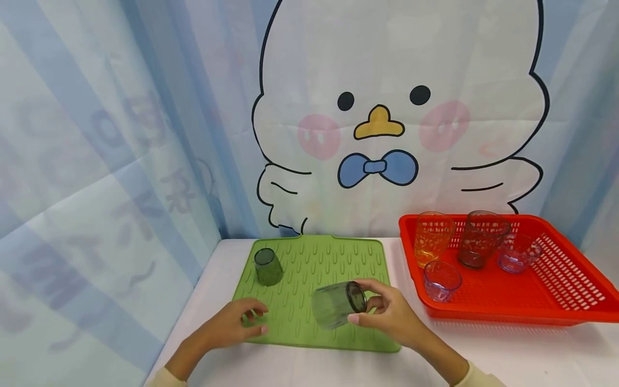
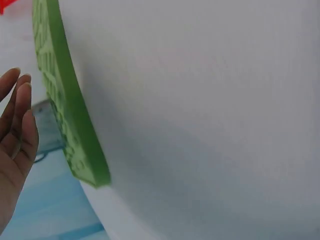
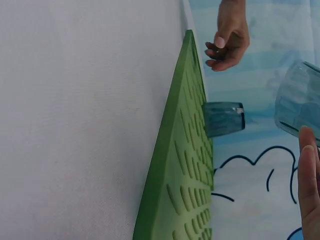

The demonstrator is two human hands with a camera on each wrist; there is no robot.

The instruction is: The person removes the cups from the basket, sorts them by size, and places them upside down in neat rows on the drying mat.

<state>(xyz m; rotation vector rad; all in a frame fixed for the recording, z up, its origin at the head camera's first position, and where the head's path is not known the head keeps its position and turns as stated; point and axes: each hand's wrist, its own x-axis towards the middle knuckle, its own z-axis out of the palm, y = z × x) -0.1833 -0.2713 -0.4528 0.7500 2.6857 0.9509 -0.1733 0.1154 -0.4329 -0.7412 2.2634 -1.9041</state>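
This looks like a small curtained-off corner fitted out in a kitchen-like way, though the kind of building around it cannot be told. Pale blue striped curtains (image 1: 87,161) enclose the left side and the back, where a big cartoon chick (image 1: 379,64) with a blue bow tie (image 1: 401,167) is printed. On the white counter (image 1: 261,368), a ribbed green mat (image 1: 338,258), drinking glasses (image 1: 269,269) and a red plastic basket (image 1: 483,318) give the domestic look.

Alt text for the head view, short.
A person's right hand holds a tilted grey glass over a green mat; the left hand, empty, is near the mat's left edge. Another grey glass stands on the mat; a red basket holding four glasses sits to the right.
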